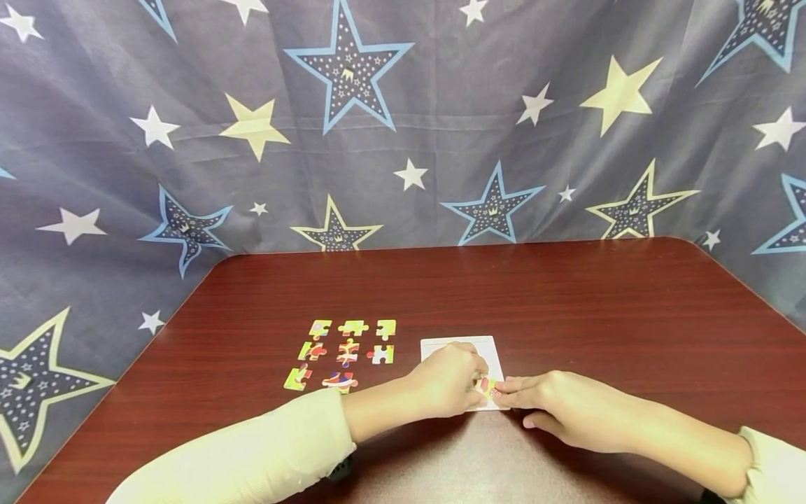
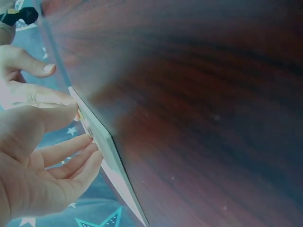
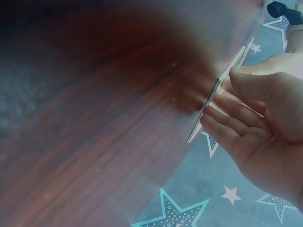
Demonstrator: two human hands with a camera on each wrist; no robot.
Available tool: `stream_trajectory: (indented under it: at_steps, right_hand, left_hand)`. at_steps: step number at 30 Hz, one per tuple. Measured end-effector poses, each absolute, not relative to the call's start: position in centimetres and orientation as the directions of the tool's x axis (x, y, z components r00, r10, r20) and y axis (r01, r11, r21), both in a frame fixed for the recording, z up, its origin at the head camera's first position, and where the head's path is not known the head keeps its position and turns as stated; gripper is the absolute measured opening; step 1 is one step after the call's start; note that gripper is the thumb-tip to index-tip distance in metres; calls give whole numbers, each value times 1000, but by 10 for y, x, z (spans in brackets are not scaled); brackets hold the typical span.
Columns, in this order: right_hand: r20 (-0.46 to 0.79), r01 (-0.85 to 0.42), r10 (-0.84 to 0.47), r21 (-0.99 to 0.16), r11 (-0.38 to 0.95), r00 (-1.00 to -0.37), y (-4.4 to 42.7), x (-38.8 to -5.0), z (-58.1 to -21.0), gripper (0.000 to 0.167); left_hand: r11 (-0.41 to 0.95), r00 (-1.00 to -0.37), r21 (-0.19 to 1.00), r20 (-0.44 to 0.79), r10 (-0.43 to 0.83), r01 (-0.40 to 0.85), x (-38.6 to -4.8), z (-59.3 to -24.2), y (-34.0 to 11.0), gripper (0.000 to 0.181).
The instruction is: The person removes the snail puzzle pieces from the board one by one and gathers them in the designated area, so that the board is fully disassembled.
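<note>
A white puzzle tray (image 1: 433, 344) lies flat on the table, partly hidden beneath my left hand (image 1: 447, 378). At its near right corner is a puzzle piece (image 1: 485, 385) in yellow-green and red. My left thumb and bent fingers pinch this piece from its left side. Reaching in from the right, my right hand (image 1: 569, 409) touches the piece with nearly straight fingertips, its thumb held lower and apart. The left wrist view shows the tray (image 2: 102, 130) edge-on, with the left hand's fingers at its surface. In the right wrist view, the right fingers rest at the tray (image 3: 208, 101).
Left of the tray, several loose puzzle pieces (image 1: 348, 352) lie in spaced rows on the dark red wooden table (image 1: 541, 301). My left forearm passes close to the lowest row. Behind the table hangs a grey curtain (image 1: 415, 91) printed with stars.
</note>
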State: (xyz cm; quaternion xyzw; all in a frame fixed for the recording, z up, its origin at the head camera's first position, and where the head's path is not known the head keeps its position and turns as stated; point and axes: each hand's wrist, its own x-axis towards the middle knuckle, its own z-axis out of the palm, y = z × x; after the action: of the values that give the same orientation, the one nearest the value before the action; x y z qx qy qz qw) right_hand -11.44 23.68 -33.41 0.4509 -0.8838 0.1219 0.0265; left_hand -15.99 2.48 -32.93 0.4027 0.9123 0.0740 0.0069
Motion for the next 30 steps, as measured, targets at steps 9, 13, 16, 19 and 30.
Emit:
stream_trajectory:
  at_steps: [9,13,16,19,30]
  right_hand:
    - [193,-819,-797,-175,546,-572,236,-115,-335,42]
    - [184,-816,-796,-175,550,-576,236,-114,-336,46]
    - [175,-813,-794,-170,558,-582,236,-113,-336,49]
    - [174,-808,-790,-165,566,-588,236,-113,-335,48]
    - [194,-794,-770,-164,586,-608,229,-117,-329,45]
  left_hand:
    - [672,-692,199,52,720,714,-164,-327,30,11]
    - [681,-708,252,24,706,687,-166,-325,29,14]
    - [689,-718,274,6,696,671,-167,-324,29,14]
    - [705,-731,276,-16,682,653,-168,-323,29,15]
    - [664,-769,522,-25,639,536,-174,-326,21,21]
